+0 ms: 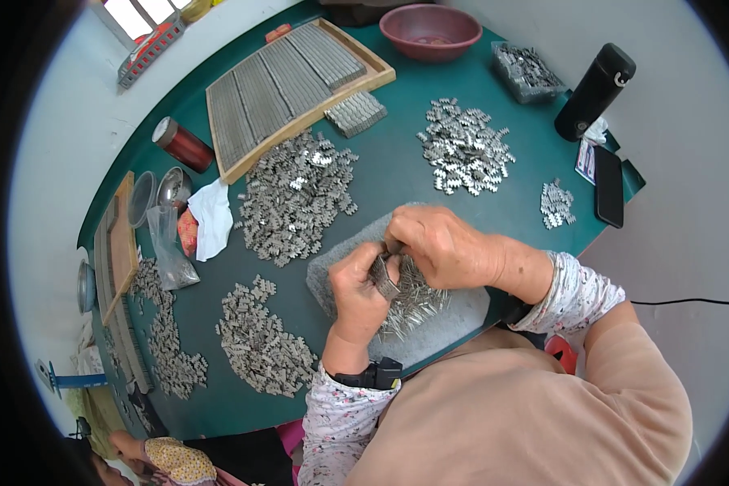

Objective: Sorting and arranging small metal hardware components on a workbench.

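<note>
My left hand [358,296] is closed around a curved strip of small grey metal links [383,278]. Close against it, my right hand [449,249] has thumb and fingers pinched together at the strip's upper end; whatever lies between those fingertips is too small to make out. Both hands are above a grey felt-like mat [464,320]. On the mat, partly hidden by my hands, lies a heap of thin shiny metal pins [417,304]. A large heap of toothed metal links [296,194] lies beyond my left hand, and another heap of links [266,340] to its left.
Bright links [466,147] and a small cluster [556,204] lie to the right, near a phone [608,186] and a black bottle [595,91]. Behind stand a wooden tray [227,166] of metal strips and a pink basin [431,32]. Another person's sleeve [178,462] shows lower left.
</note>
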`<action>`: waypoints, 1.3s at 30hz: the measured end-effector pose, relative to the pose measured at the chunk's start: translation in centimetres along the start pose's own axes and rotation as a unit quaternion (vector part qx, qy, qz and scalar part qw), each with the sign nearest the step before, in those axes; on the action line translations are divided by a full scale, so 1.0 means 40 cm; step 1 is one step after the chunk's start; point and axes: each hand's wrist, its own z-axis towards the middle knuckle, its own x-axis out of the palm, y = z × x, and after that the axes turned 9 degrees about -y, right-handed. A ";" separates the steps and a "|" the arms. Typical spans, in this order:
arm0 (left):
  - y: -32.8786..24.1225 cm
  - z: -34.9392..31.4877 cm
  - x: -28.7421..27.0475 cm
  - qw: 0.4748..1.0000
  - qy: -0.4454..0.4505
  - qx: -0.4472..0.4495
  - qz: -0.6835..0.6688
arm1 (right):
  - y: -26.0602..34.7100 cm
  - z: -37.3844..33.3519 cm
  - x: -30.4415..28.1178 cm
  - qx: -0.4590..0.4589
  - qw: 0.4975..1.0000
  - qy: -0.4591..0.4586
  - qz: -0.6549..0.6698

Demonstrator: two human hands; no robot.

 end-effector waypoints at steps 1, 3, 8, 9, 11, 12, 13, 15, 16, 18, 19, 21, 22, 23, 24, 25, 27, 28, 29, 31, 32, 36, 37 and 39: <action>0.004 0.002 -0.002 1.000 0.013 0.014 -0.004 | 0.005 0.000 0.002 0.007 1.000 -0.003 0.002; -0.011 0.007 -0.007 0.999 0.003 -0.026 -0.047 | 0.010 0.010 0.000 0.018 1.000 -0.011 0.005; -0.026 0.012 -0.011 0.967 -0.030 -0.161 -0.194 | 0.005 0.014 0.021 0.087 0.993 -0.074 0.044; -0.026 0.014 -0.009 0.950 -0.052 -0.192 -0.239 | 0.007 0.011 0.026 0.061 0.995 -0.080 0.019; -0.027 0.017 -0.012 0.932 -0.073 -0.220 -0.280 | 0.017 0.010 0.040 0.036 0.996 -0.085 -0.004; -0.030 0.018 -0.011 0.910 -0.089 -0.246 -0.323 | 0.027 0.013 0.043 0.004 0.994 -0.105 -0.033; -0.032 0.018 -0.008 0.909 -0.091 -0.246 -0.323 | 0.033 0.015 0.046 -0.028 0.990 -0.124 -0.063; -0.036 0.016 -0.001 0.875 -0.135 -0.286 -0.367 | 0.025 0.011 0.052 -0.047 0.987 -0.118 -0.094; -0.031 0.015 -0.001 0.874 -0.137 -0.286 -0.368 | 0.021 0.009 0.053 -0.067 0.983 -0.114 -0.125; -0.015 0.012 -0.005 0.880 -0.107 -0.291 -0.359 | 0.007 0.013 0.044 -0.058 0.987 -0.105 -0.108; -0.013 0.014 -0.012 0.880 -0.108 -0.291 -0.360 | 0.002 0.016 0.039 -0.049 0.990 -0.099 -0.090; -0.013 0.016 -0.027 0.864 -0.088 -0.323 -0.376 | 0.001 0.021 0.036 -0.008 0.995 -0.090 -0.045; -0.015 0.017 -0.028 0.864 -0.090 -0.323 -0.376 | 0.003 0.024 0.035 0.034 0.996 -0.082 0.001; -0.019 0.021 -0.028 0.869 -0.093 -0.317 -0.368 | 0.006 0.027 0.034 0.033 0.996 -0.081 0.002; -0.021 0.022 -0.026 0.875 -0.095 -0.310 -0.360 | 0.011 0.029 0.031 0.062 0.995 -0.073 0.023; -0.023 0.022 -0.023 0.875 -0.096 -0.309 -0.360 | 0.013 0.030 0.029 0.090 0.993 -0.065 0.044; -0.027 0.020 -0.017 0.893 -0.098 -0.299 -0.322 | 0.001 0.026 0.035 0.086 0.993 -0.070 0.027; -0.027 0.019 -0.018 0.894 -0.098 -0.296 -0.321 | -0.003 0.026 0.036 0.083 0.994 -0.075 0.010; -0.024 0.019 -0.018 0.901 -0.093 -0.293 -0.305 | -0.001 0.028 0.035 0.080 0.994 -0.077 0.010; -0.022 0.021 -0.016 0.910 -0.088 -0.284 -0.288 | 0.004 0.032 0.031 0.078 0.994 -0.063 -0.032; -0.027 0.023 -0.013 0.917 -0.089 -0.276 -0.274 | 0.006 0.033 0.027 0.073 0.995 -0.066 -0.033; -0.012 0.027 -0.021 0.930 -0.080 -0.274 -0.229 | -0.002 0.039 0.011 0.101 0.993 -0.040 -0.053; -0.015 0.032 -0.029 0.946 -0.075 -0.266 -0.170 | -0.006 0.043 0.005 0.093 0.994 -0.028 -0.051; -0.019 0.061 -0.066 0.962 -0.017 -0.260 -0.087 | -0.016 0.051 -0.009 0.083 0.995 -0.018 -0.050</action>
